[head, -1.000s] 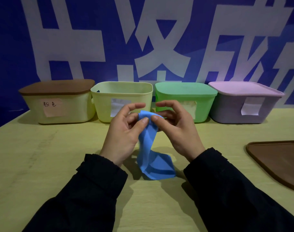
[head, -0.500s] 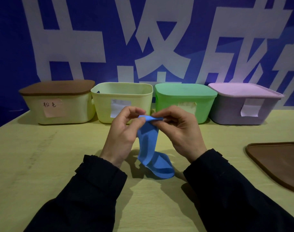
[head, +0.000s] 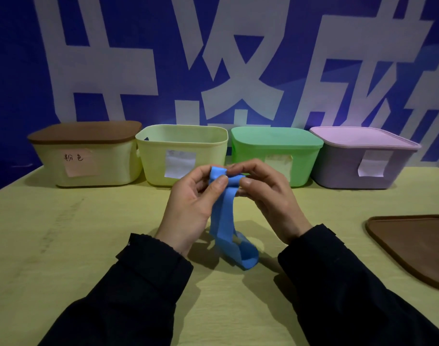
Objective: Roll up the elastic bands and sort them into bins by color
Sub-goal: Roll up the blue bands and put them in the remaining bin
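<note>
Blue elastic band [head: 222, 216]: flat, wide strip, its top end bunched into a small roll between both hands above the yellow-green tabletop [head: 63, 245]; the lower loop droops to the tabletop and rests there, curled open. How many turns the roll has cannot be made out, as fingertips cover it.

Left hand [head: 191, 208]: raised, palm turned inward, thumb and forefinger pinching the band's top from the left; remaining fingers curled behind and mostly hidden. Right hand [head: 268, 196]: raised opposite, thumb and forefinger pinching the same roll from the right, other fingers bent beneath. Both dark sleeves are cut off at the lower edge.

Behind the hands, a row of four bins: pale yellow bin with brown lid [head: 88, 156] bearing a pink handwritten label; open pale yellow bin [head: 183, 146]; green lidded bin [head: 275, 146], label partly hidden by the right hand; lilac lidded bin [head: 363, 158], label blank or illegible. A loose brown lid [head: 413, 245] lies at right, cut off by the frame.
</note>
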A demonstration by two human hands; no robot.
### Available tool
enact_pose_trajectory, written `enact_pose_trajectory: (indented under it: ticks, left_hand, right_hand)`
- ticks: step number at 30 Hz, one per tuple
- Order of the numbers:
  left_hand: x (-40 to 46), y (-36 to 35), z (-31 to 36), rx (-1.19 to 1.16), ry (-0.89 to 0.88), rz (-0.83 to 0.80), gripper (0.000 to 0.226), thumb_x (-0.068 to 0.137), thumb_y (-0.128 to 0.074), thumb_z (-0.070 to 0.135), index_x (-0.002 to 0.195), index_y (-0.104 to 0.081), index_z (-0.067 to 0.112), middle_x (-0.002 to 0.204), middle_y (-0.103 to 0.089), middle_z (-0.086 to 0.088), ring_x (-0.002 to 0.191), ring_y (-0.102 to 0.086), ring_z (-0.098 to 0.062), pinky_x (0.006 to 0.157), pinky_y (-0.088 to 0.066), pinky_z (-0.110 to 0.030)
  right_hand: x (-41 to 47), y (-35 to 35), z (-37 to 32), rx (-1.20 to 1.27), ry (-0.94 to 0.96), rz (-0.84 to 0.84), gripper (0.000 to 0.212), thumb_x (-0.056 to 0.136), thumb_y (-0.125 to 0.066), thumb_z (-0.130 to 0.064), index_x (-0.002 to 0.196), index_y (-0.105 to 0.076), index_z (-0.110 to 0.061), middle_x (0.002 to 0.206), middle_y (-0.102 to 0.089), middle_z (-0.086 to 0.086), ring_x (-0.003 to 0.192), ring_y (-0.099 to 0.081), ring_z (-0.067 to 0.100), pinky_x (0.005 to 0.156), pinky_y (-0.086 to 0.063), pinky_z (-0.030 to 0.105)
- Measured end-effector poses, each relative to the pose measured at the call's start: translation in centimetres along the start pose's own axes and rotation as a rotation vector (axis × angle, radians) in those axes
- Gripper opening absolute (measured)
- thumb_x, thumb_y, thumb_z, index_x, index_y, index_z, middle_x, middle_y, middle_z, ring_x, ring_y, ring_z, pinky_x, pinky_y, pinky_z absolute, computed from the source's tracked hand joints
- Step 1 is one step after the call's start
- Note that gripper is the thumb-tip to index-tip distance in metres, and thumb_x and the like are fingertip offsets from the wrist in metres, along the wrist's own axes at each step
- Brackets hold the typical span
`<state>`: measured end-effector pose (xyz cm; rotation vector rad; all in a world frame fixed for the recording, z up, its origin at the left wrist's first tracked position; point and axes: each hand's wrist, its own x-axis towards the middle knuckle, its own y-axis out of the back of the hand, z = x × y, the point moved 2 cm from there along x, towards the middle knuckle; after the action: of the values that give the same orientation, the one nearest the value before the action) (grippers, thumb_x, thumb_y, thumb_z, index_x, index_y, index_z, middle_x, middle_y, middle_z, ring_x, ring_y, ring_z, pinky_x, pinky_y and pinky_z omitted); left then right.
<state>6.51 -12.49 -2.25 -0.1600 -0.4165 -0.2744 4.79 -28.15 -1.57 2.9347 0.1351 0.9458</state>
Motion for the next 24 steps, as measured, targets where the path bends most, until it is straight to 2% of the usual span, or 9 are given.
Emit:
enact_pose_trajectory:
  ticks: [2,6,10,14,17,21,24]
  left_hand:
    - [0.0,0.2,0.3,-0.021,-0.019,0.022,0.019,0.098,-0.060,0.011,0.115,-0.066,0.010,0.107,-0.077,-0.005,0.100,-0.072,-0.016,0.088,-0.055,-0.027]
    - [0.2,0.7,0.6,0.004,-0.065,0.064,0.024,0.096,-0.063,0.005,0.116,-0.067,0.019,0.107,-0.076,-0.003,0.102,-0.072,-0.015,0.087,-0.056,-0.024]
    - [0.3,1.1,0.5,0.075,-0.077,0.058,0.032,0.096,-0.062,0.001,0.118,-0.067,0.023,0.105,-0.076,-0.001,0.097,-0.070,-0.009,0.084,-0.053,-0.019]
    - [0.4,1.2,0.1,0.104,-0.007,0.069,0.023,0.097,-0.063,0.005,0.116,-0.063,0.018,0.102,-0.077,0.005,0.094,-0.073,-0.009,0.080,-0.054,-0.022]
    - [0.4,1.2,-0.1,0.173,0.028,0.071,0.016,0.098,-0.064,0.017,0.113,-0.063,0.022,0.097,-0.077,0.001,0.088,-0.073,-0.009,0.074,-0.056,-0.023]
    - [0.4,1.3,0.2,0.146,0.018,0.084,0.020,0.098,-0.062,0.010,0.113,-0.063,0.023,0.099,-0.076,0.006,0.091,-0.072,-0.006,0.077,-0.056,-0.020]
    - [0.4,1.3,0.0,0.277,-0.032,0.153,0.026,0.097,-0.065,0.016,0.120,-0.061,0.028,0.111,-0.070,0.009,0.101,-0.066,-0.002,0.083,-0.055,-0.021]
  right_hand:
    - [0.1,-0.3,0.1,0.000,-0.020,0.056,0.024,0.093,-0.063,-0.021,0.115,-0.068,-0.017,0.101,-0.072,0.000,0.089,-0.067,0.019,0.078,-0.056,0.033]
    - [0.3,-0.6,0.5,0.068,-0.045,0.181,0.026,0.088,-0.073,-0.015,0.114,-0.071,-0.009,0.085,-0.072,0.007,0.071,-0.065,0.015,0.071,-0.055,0.028]
    - [0.3,-0.7,0.9,0.126,-0.115,0.212,0.025,0.088,-0.069,0.000,0.112,-0.071,-0.007,0.087,-0.071,0.010,0.071,-0.066,0.012,0.069,-0.054,0.024]
    - [0.2,-0.7,1.1,0.083,-0.115,0.182,0.015,0.089,-0.069,-0.001,0.103,-0.072,-0.007,0.080,-0.073,0.002,0.072,-0.065,0.011,0.069,-0.054,0.026]
    - [0.1,-0.6,0.7,0.000,-0.051,0.193,0.011,0.091,-0.070,-0.005,0.099,-0.073,-0.012,0.083,-0.073,0.006,0.076,-0.066,0.015,0.071,-0.055,0.029]
    - [0.2,-0.8,0.7,-0.088,-0.029,0.151,0.014,0.091,-0.071,-0.017,0.104,-0.072,-0.023,0.100,-0.074,0.007,0.086,-0.071,0.024,0.076,-0.058,0.032]
    - [0.1,-1.0,0.5,-0.166,0.050,0.213,0.018,0.092,-0.070,-0.007,0.105,-0.073,-0.019,0.094,-0.075,0.004,0.079,-0.069,0.018,0.073,-0.056,0.030]
